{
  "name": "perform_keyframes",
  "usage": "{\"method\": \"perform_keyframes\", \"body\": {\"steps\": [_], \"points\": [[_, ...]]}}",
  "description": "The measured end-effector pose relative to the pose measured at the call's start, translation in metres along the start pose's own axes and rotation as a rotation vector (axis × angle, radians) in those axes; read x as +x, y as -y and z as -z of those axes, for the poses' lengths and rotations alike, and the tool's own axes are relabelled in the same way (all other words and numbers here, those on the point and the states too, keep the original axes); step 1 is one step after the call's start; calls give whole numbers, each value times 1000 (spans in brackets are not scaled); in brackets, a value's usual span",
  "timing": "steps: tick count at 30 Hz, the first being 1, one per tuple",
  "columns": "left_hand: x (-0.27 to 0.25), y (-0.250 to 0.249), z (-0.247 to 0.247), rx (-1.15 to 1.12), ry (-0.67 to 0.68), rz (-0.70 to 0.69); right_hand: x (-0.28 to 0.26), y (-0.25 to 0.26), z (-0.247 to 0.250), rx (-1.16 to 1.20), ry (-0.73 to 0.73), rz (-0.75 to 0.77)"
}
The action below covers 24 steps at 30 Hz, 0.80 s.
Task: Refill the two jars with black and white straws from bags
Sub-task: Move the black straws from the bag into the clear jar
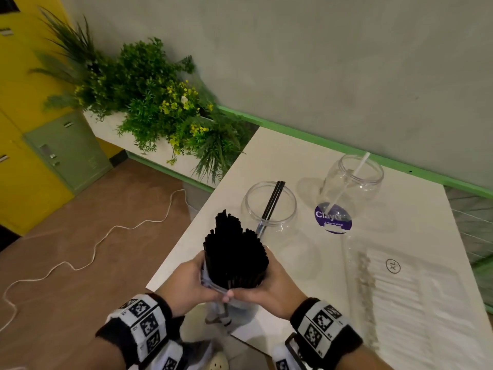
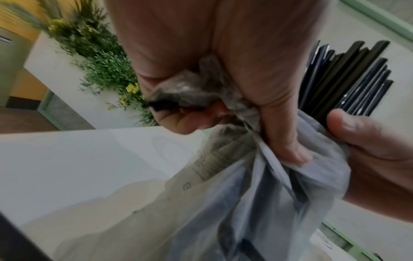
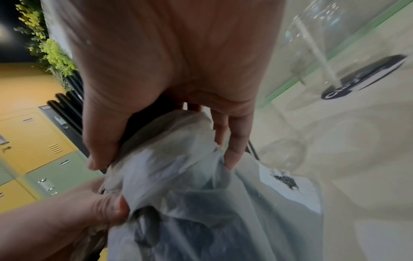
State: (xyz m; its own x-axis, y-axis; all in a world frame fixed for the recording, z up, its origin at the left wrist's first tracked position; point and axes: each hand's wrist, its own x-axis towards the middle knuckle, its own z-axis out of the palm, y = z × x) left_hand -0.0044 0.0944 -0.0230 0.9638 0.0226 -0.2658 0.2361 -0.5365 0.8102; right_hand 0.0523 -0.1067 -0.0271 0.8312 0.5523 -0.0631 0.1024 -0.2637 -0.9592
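A thick bundle of black straws stands up out of a clear plastic bag at the table's near corner. My left hand grips the bunched bag below the bundle. My right hand wraps round the straws and the bag's mouth. Beyond them stands a clear jar with two black straws leaning in it. Farther right is a second clear jar holding one white straw. A bag of white straws lies flat on the table at right.
The white table ends close to my hands at the near left corner. A round purple label shows at the right jar's base. Green plants fill a planter behind the table; a white cable trails on the floor at left.
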Motion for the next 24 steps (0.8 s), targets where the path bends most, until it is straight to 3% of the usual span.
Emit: {"method": "perform_keyframes", "body": {"steps": [6, 13, 16, 19, 24], "points": [[16, 20, 51, 1, -174, -38, 42, 23, -32, 33, -141, 52], [39, 29, 67, 21, -176, -45, 69, 24, -47, -35, -224, -15], [45, 29, 72, -81, -251, -50, 79, 35, -41, -39, -257, 49], [52, 30, 72, -94, -281, -58, 89, 39, -33, -47, -225, 85], [57, 33, 68, -1, -197, -42, 90, 38, -21, -350, -77, 72]]}}
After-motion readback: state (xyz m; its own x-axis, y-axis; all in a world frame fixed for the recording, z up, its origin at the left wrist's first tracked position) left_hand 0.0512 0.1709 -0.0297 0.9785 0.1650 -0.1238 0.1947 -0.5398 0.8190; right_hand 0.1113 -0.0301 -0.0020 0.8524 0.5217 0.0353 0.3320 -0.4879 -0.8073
